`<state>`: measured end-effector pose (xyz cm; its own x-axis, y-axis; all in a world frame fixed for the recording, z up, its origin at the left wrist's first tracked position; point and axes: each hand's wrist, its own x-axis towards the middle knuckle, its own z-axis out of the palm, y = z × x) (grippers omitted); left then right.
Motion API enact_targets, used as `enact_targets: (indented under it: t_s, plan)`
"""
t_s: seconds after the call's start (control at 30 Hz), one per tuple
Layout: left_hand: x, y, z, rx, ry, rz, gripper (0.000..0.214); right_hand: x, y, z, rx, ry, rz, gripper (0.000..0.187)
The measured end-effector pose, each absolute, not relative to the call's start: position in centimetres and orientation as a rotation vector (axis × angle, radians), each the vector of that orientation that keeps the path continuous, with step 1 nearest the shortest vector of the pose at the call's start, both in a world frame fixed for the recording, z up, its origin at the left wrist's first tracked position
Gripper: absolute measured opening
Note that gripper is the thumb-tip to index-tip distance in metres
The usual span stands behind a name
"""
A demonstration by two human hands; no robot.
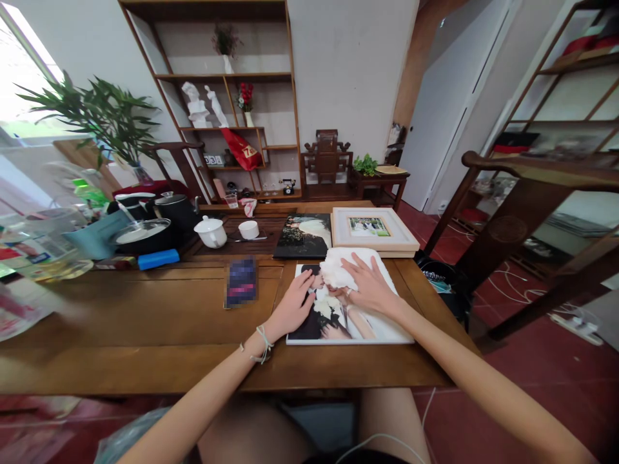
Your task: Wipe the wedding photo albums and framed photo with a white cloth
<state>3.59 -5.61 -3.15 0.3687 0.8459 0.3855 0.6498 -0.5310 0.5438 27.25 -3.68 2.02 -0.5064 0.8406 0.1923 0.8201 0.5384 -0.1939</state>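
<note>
A home sitting room: wooden tea table (145, 309), display shelves (227, 77) (vases, figurines), carved chairs (327, 156).

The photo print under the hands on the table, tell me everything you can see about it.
The photo print is a flat, frameless rectangular panel with a white edge, lying face up near the front edge of the wooden table. Its picture is dark on the left and pale on the right, with white flowers at the middle. The left hand rests flat on its left edge, and the right hand presses a crumpled white cloth onto its upper part.
</note>
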Motion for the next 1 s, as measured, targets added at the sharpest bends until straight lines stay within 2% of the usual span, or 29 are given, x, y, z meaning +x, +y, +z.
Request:
enact_targets:
  t_s: [0.2,0.43,0.63,0.83,1.0]
  plan:
    - [3.5,-5.6,-3.1,2.334,1.306,0.922,0.045,27.4,-7.4,1.9,-1.380,-2.597,0.080,0.059]
    - [3.5,-5.6,-3.3,2.333,1.320,0.918,0.046,28.9,-12.3,2.0,-1.181,-2.690,0.080,0.067]
    - [3.4,-5.5,-3.3,2.349,1.293,0.928,0.046,29.1,-8.4,2.2,-1.257,-2.619,0.184,0.086]
    - [3.3,-5.4,-3.6,2.360,1.278,0.960,0.045,27.4,-4.4,1.8,-1.428,-2.530,0.110,0.080]
    - [3.4,-5.4,-3.7,2.358,1.285,0.946,0.045,26.4,-5.3,1.8,-1.474,-2.543,0.034,0.076]
